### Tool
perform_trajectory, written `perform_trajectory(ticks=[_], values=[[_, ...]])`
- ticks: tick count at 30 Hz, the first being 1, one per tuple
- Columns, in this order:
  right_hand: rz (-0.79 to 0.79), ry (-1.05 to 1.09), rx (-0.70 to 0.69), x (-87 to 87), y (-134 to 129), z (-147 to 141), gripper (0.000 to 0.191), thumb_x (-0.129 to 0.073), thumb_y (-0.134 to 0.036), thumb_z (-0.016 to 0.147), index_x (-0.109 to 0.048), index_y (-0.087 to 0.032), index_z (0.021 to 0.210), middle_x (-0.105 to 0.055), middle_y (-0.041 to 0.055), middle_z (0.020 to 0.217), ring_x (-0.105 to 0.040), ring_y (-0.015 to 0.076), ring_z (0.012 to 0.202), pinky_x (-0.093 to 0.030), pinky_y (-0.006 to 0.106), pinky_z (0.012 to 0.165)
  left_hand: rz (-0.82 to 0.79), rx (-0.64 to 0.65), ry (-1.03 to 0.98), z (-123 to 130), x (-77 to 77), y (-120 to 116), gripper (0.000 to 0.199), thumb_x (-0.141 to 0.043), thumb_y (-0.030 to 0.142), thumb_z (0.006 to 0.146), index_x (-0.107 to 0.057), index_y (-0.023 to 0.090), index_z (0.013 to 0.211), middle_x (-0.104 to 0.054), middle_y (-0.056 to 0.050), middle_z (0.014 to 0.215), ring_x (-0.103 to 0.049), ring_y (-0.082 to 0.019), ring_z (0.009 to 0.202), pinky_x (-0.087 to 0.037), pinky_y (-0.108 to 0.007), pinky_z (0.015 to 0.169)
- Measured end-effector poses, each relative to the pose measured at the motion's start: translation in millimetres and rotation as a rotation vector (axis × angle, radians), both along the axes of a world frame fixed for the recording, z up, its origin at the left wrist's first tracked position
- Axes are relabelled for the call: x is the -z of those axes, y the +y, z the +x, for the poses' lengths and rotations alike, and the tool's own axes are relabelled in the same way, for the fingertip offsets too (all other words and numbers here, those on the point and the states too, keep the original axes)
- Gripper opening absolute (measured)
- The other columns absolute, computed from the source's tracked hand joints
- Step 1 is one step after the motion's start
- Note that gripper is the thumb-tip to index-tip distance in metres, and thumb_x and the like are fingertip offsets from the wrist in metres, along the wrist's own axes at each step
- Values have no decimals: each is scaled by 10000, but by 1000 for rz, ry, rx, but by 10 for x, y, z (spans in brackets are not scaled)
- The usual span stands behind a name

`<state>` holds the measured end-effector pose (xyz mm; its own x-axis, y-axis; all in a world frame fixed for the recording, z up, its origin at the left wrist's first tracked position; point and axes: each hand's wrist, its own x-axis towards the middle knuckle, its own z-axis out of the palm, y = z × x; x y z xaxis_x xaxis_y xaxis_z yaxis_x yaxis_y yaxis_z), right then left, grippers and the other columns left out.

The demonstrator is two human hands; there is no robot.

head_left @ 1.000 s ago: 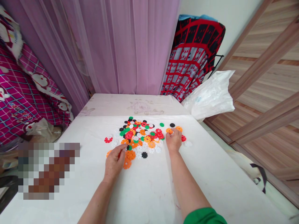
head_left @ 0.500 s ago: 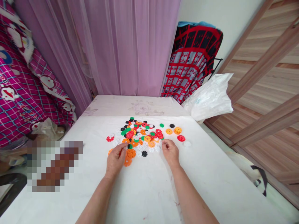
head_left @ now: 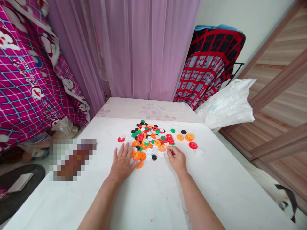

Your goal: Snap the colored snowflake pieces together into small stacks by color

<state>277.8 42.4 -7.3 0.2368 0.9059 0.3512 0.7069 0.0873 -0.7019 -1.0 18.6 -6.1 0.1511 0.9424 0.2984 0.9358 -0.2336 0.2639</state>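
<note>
A loose pile of flat, notched plastic discs [head_left: 151,137] in orange, red, green, black and white covers the middle of the table. My left hand [head_left: 122,164] lies flat with its fingers spread at the pile's left edge, its thumb touching an orange disc [head_left: 139,164]. At the pile's right edge, my right hand [head_left: 177,158] has thumb and forefinger pinched together beside some white discs. Whatever is between those fingertips is too small or hidden to name. A black disc [head_left: 154,157] rests on the cloth between the two hands.
Right of the pile lie orange discs [head_left: 189,137], a red disc [head_left: 193,145], a green disc [head_left: 173,130] and a black disc [head_left: 183,132]. A white plastic bag [head_left: 230,103] stands at the table's far right corner. A pixelated patch [head_left: 74,159] covers the left side.
My left hand has opened from a pinch and come down flat beside the pile. The right hand keeps its pinch in nearly the same place. The whole view has shifted slightly.
</note>
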Motion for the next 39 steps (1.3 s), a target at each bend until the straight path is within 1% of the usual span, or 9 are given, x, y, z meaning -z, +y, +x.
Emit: perform_trajectory(ticks=[9,12,16,22,26,30,34,37,39], values=[[19,21,11,14,19,-32,241,-504,-396,781,-690,-252,832,-714,-3,766,-615,155,613,-493,278,652,-50,-30,0,789,-92,251,678,-438,554,897,-388,187,1465,-367,-167,1527,-304,-348,1426,-140,-633,1146],[55,47,8,17,21,-30,274,-483,-393,795,-685,-240,899,-730,18,854,-631,158,644,-510,289,675,-48,22,-62,888,-124,367,618,-406,501,927,-396,186,1459,-376,-157,1526,-296,-326,1433,-176,-600,1152],[109,-24,-26,-23,17,-49,254,-470,-350,814,-680,-232,894,-724,31,871,-643,172,724,-510,300,718,40,-15,-191,596,-105,359,511,-343,387,960,-427,219,1435,-442,-112,1497,-328,-288,1422,-227,-553,1152],[230,-205,-352,-150,-18,-307,238,-488,-221,846,-705,-252,940,-714,37,974,-609,195,927,-482,340,863,57,-191,-150,-74,-85,96,447,-390,334,912,-564,213,1305,-545,-128,1406,-383,-342,1380,-222,-605,1129],[252,-301,-419,-143,-52,-426,200,-556,-199,825,-715,-254,933,-691,38,1021,-588,202,972,-456,364,899,29,-232,-110,-177,-83,24,457,-373,326,914,-554,193,1311,-548,-139,1400,-379,-351,1381,-222,-627,1122],[247,-312,-344,-79,-45,-312,142,-562,-212,843,-701,-232,819,-695,37,942,-600,185,915,-460,327,856,9,-169,-151,-110,-2,49,536,-432,393,896,-505,121,1353,-466,-193,1460,-369,-351,1389,-264,-556,1138],[275,-318,-228,-84,-27,-234,162,-562,-213,846,-675,-214,730,-696,32,838,-595,180,809,-458,308,778,-40,-50,-423,144,27,76,604,-473,459,886,-458,140,1399,-335,-180,1545,-273,-316,1443,-175,-519,1185],[316,-307,-260,-140,-55,-309,148,-546,-203,852,-668,-216,769,-690,25,822,-600,172,811,-453,294,796,-165,25,-866,372,-59,92,653,-512,545,866,-435,218,1425,-199,-101,1610,-153,-282,1482,-161,-475,1197],[316,-308,-312,-173,-95,-370,151,-531,-189,854,-658,-220,778,-687,18,817,-605,161,811,-448,276,793,-325,71,-1240,433,-141,100,594,-475,545,895,-436,283,1427,-244,-47,1601,-174,-254,1479,-180,-439,1197]])
